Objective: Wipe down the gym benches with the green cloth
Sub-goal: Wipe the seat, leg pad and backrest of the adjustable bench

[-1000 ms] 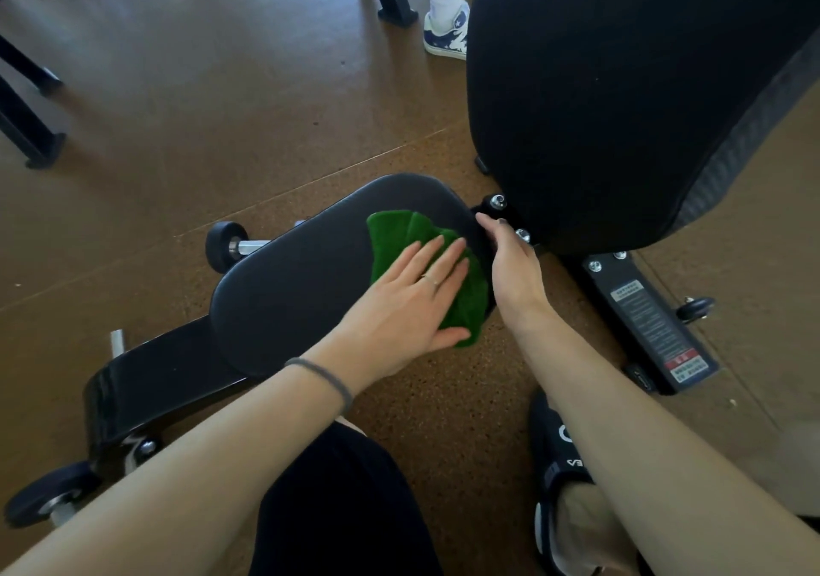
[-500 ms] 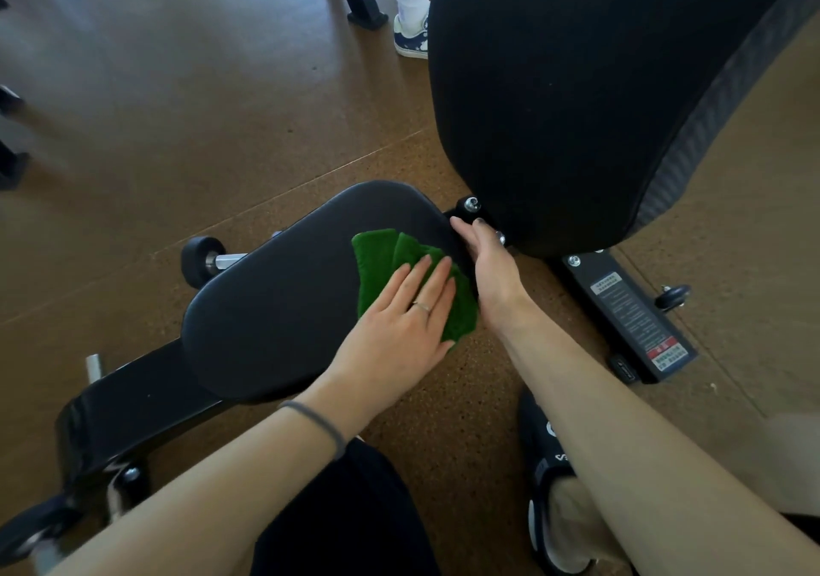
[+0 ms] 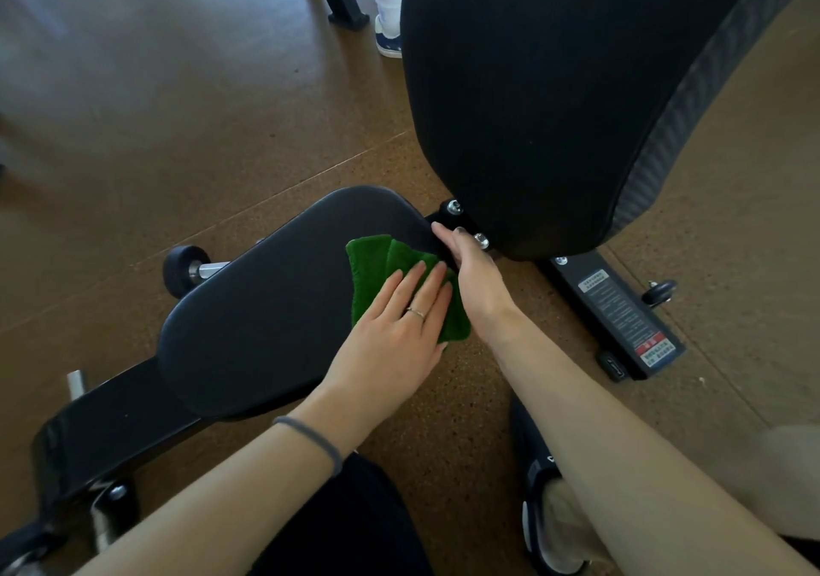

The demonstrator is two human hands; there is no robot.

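Two hands were counted, the left hand (image 3: 395, 331) and the right hand (image 3: 477, 280), and one green cloth (image 3: 377, 260). Two black pads were noted on the bench, a seat pad (image 3: 275, 300) and a raised back pad (image 3: 532, 100), with three silver bolts seen at the hinge (image 3: 453, 207) and one warning label (image 3: 621, 313) on the frame. One ring (image 3: 416, 313), one wrist band (image 3: 317, 440), one slipper (image 3: 539, 487) and one sneaker (image 3: 387, 43) were recorded.

Green cloth (image 3: 368, 260) half under left hand (image 3: 395, 331), backrest (image 3: 554, 100) cropped, label (image 3: 621, 309) text illegible
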